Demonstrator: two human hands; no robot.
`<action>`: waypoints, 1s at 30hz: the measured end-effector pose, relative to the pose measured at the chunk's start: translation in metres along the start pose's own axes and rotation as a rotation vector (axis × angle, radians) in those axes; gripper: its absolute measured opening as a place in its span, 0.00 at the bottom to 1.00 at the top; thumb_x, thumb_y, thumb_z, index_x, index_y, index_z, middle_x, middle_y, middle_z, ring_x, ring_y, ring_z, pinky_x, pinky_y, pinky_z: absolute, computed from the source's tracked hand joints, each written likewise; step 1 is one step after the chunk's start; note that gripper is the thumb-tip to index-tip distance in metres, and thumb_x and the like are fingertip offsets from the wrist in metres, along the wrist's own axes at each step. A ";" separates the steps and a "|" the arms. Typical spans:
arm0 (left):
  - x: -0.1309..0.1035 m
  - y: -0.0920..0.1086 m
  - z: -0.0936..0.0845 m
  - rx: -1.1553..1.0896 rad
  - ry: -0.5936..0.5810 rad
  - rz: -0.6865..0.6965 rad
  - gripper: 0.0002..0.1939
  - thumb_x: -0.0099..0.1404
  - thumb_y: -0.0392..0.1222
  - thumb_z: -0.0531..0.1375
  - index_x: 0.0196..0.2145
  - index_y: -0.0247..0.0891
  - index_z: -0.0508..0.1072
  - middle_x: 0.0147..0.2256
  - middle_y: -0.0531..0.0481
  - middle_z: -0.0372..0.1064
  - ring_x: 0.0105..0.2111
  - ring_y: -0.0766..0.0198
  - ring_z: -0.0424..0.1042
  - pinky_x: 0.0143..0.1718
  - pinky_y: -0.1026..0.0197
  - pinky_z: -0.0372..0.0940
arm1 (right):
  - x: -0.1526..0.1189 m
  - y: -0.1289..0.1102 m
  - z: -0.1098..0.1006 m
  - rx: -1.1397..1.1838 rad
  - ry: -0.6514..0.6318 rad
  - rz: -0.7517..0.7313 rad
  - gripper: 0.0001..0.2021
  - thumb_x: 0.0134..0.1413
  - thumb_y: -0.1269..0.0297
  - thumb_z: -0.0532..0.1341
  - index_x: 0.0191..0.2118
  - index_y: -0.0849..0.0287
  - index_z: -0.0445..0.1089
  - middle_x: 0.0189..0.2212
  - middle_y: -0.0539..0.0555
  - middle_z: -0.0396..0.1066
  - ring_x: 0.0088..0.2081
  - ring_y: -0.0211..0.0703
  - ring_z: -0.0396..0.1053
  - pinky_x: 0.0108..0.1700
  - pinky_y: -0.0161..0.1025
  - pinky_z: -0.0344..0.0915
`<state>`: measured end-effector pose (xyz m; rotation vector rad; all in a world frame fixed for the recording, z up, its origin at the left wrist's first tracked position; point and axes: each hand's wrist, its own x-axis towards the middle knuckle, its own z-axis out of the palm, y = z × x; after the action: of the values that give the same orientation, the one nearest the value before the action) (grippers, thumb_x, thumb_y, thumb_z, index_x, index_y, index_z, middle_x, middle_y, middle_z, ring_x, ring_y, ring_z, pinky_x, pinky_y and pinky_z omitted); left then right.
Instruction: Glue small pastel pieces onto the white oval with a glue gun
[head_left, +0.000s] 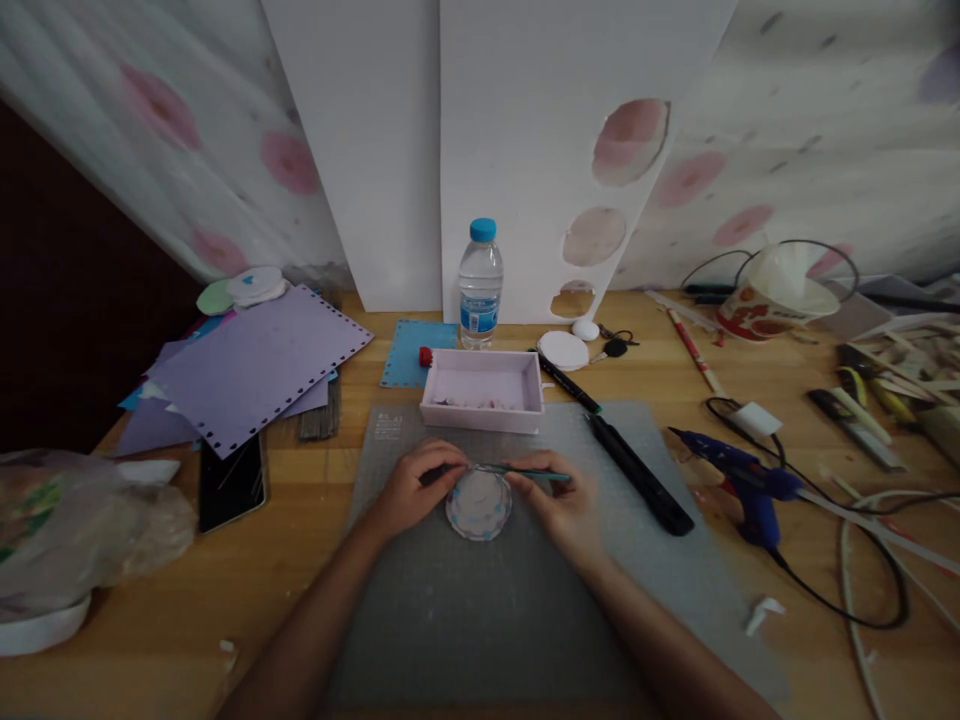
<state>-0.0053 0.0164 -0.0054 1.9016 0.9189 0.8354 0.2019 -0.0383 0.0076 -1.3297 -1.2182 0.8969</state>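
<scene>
A small round white disc (478, 505) with pale blue marks and a see-through look at its rim is between my hands, over the grey cutting mat (465, 620). My left hand (421, 487) is closed, its thumb and fingers pinching at the disc's upper left edge. In my right hand (559, 505) is a thin green tool (541, 473), its kind too small to tell. That tool points left across the top of the disc, and its tip ends close to my left fingertips. The right thumb lies beside the disc's upper right edge.
Behind the mat's far edge stand a pale pink box (484, 417) and a water bottle (481, 285). A black cutter-like tool (641, 475) and a blue glue gun (739, 480) with cables lie right. Purple sheets (255, 365), a phone (232, 487) and a plastic bag (97, 530) sit left.
</scene>
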 end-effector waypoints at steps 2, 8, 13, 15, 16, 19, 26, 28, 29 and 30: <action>0.000 0.000 0.000 0.002 -0.010 0.000 0.07 0.66 0.39 0.58 0.36 0.37 0.76 0.36 0.46 0.74 0.39 0.61 0.72 0.44 0.58 0.65 | 0.000 0.001 0.001 0.001 0.000 0.004 0.06 0.48 0.60 0.67 0.31 0.56 0.76 0.29 0.53 0.78 0.32 0.45 0.75 0.35 0.40 0.71; 0.000 0.000 -0.001 0.006 -0.014 0.005 0.07 0.66 0.39 0.58 0.36 0.37 0.77 0.36 0.46 0.74 0.39 0.61 0.72 0.44 0.58 0.65 | 0.001 0.003 0.000 -0.002 -0.003 0.000 0.06 0.48 0.61 0.67 0.30 0.56 0.76 0.29 0.53 0.78 0.32 0.45 0.75 0.35 0.40 0.71; 0.001 -0.001 -0.001 0.009 -0.021 0.019 0.08 0.67 0.41 0.58 0.36 0.37 0.77 0.35 0.46 0.74 0.39 0.60 0.72 0.43 0.57 0.65 | 0.001 0.004 0.001 -0.028 0.003 -0.013 0.05 0.48 0.61 0.67 0.29 0.57 0.75 0.28 0.54 0.78 0.31 0.44 0.74 0.34 0.40 0.71; 0.001 -0.001 -0.001 0.012 -0.021 0.024 0.08 0.67 0.41 0.58 0.35 0.37 0.77 0.35 0.46 0.74 0.38 0.61 0.72 0.43 0.57 0.65 | 0.001 0.004 0.001 -0.029 -0.002 -0.013 0.05 0.48 0.61 0.67 0.29 0.56 0.75 0.28 0.53 0.78 0.31 0.44 0.74 0.34 0.39 0.70; 0.001 0.000 -0.001 0.013 -0.022 0.025 0.08 0.67 0.41 0.58 0.35 0.37 0.77 0.35 0.46 0.74 0.38 0.61 0.72 0.43 0.57 0.65 | 0.001 0.004 0.001 -0.027 -0.002 -0.011 0.05 0.48 0.61 0.67 0.29 0.56 0.75 0.28 0.53 0.78 0.31 0.44 0.74 0.33 0.39 0.70; 0.001 0.000 -0.001 0.013 -0.021 0.020 0.08 0.67 0.41 0.58 0.35 0.37 0.77 0.35 0.46 0.74 0.38 0.60 0.72 0.43 0.57 0.66 | 0.001 0.003 0.001 -0.026 -0.001 -0.007 0.06 0.48 0.60 0.67 0.28 0.56 0.75 0.27 0.53 0.77 0.30 0.44 0.74 0.32 0.39 0.70; 0.001 0.003 -0.001 -0.036 0.007 -0.001 0.11 0.68 0.43 0.57 0.34 0.36 0.77 0.35 0.44 0.74 0.38 0.61 0.72 0.43 0.57 0.66 | 0.004 -0.001 -0.008 -0.032 0.090 -0.124 0.02 0.50 0.64 0.66 0.30 0.55 0.74 0.30 0.53 0.78 0.34 0.46 0.75 0.37 0.42 0.70; 0.000 0.003 -0.002 -0.068 0.014 0.007 0.13 0.68 0.45 0.56 0.34 0.36 0.77 0.35 0.44 0.74 0.39 0.60 0.72 0.44 0.57 0.65 | 0.004 -0.004 -0.008 -0.087 0.129 -0.236 0.01 0.52 0.66 0.65 0.30 0.54 0.74 0.30 0.53 0.78 0.34 0.46 0.75 0.38 0.44 0.69; 0.000 0.003 -0.003 -0.084 0.018 0.014 0.14 0.68 0.46 0.56 0.34 0.36 0.77 0.35 0.44 0.74 0.39 0.60 0.72 0.45 0.56 0.65 | 0.004 -0.007 -0.007 -0.138 0.131 -0.304 0.02 0.53 0.67 0.64 0.31 0.54 0.73 0.30 0.53 0.78 0.34 0.46 0.75 0.38 0.44 0.69; 0.000 0.003 -0.003 -0.102 0.019 0.023 0.16 0.69 0.48 0.55 0.34 0.36 0.78 0.35 0.44 0.74 0.40 0.59 0.72 0.45 0.56 0.64 | 0.005 -0.009 -0.004 -0.203 0.112 -0.383 0.03 0.53 0.68 0.63 0.31 0.53 0.74 0.30 0.53 0.78 0.34 0.46 0.75 0.38 0.45 0.68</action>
<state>-0.0075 0.0165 -0.0017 1.8219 0.8513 0.8989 0.2053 -0.0353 0.0179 -1.2279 -1.4413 0.4306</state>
